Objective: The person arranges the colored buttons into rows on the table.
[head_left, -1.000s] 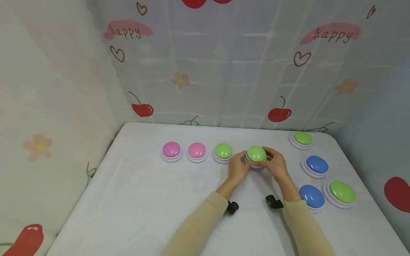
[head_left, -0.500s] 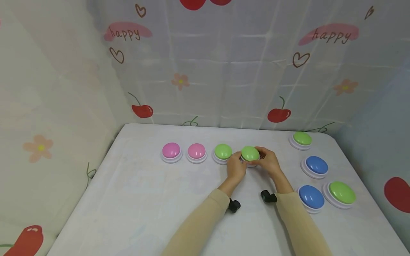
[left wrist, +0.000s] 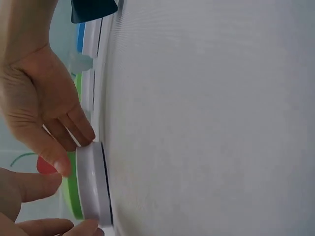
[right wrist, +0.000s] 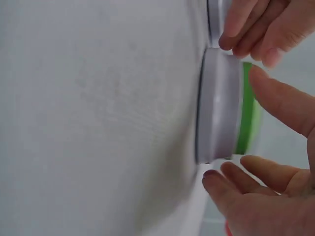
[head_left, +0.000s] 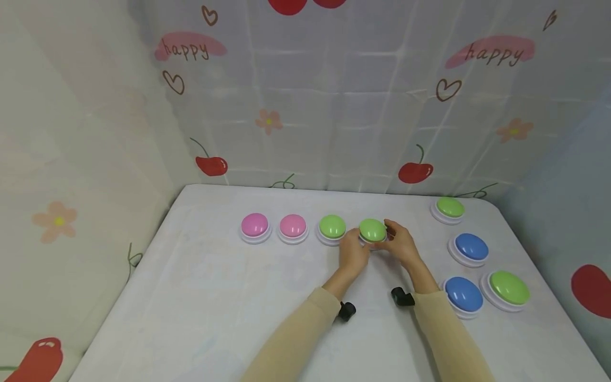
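In the head view, my left hand (head_left: pixel 353 252) and right hand (head_left: pixel 403 246) flank a green dome button (head_left: pixel 372 229) with a round white base. The button stands on the white table, fourth in a row. In the right wrist view, my left fingertips (right wrist: pixel 227 42) touch the base rim, and the left hand stays curled at that side. The right hand (right wrist: pixel 275 182) lies close to the opposite side; a narrow gap shows between its fingers and the base. Its thumb is near the green dome. Another green button (head_left: pixel 332 227) stands just left of it.
Two pink buttons (head_left: pixel 255 225) (head_left: pixel 293 226) continue the row leftward. Along the right lie a green button (head_left: pixel 451 207), a blue button (head_left: pixel 472 246), a larger blue button (head_left: pixel 464 293) and a larger green button (head_left: pixel 509 287). A printed curtain (head_left: pixel 310 148) borders the back table edge.
The held green button moved left, closer to the neighbouring green one, and then stopped. Both hands travelled with it; lately the right fingers have come slightly away from its side.
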`<state>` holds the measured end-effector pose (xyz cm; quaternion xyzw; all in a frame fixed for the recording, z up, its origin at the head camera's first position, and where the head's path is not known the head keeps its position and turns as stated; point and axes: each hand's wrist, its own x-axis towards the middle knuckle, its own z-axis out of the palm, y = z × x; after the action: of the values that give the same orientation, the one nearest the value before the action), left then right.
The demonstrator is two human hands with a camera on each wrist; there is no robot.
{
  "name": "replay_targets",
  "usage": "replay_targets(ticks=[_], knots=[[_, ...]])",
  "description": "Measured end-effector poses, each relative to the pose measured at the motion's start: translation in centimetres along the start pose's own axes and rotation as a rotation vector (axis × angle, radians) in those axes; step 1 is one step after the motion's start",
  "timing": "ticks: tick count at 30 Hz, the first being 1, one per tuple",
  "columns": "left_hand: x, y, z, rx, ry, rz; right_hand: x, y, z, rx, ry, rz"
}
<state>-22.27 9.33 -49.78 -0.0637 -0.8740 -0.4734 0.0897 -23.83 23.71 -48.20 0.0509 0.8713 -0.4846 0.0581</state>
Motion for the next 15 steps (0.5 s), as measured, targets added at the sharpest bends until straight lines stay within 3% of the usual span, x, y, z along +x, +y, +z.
replay_targets(ticks=[4, 7, 11, 13, 15], knots=[[-1.2, 0.9, -1.5, -0.007, -0.059, 0.005, -2.5, -1.2, -0.8, -0.093, 0.011, 0.002], [-2.5, 1.8, -2.9, -0.023, -0.136, -0.005, -5.4, -1.7, -1.7, -0.146, 0.053, -0.082], [-4.9, 2.8, -4.9, -0.077, -0.260, 0.037, -9.8, -1.3, -3.0, -0.182, 0.194, -0.189], [-6.1, 3.2, -6.0, -0.120, -0.323, 0.080, -11.8, -0.8, -3.7, -0.194, 0.283, -0.179], [-7.3, 3.5, -6.9, -0.162, -0.375, 0.118, -13.4, 0.0, -4.5, -0.194, 0.368, -0.112]])
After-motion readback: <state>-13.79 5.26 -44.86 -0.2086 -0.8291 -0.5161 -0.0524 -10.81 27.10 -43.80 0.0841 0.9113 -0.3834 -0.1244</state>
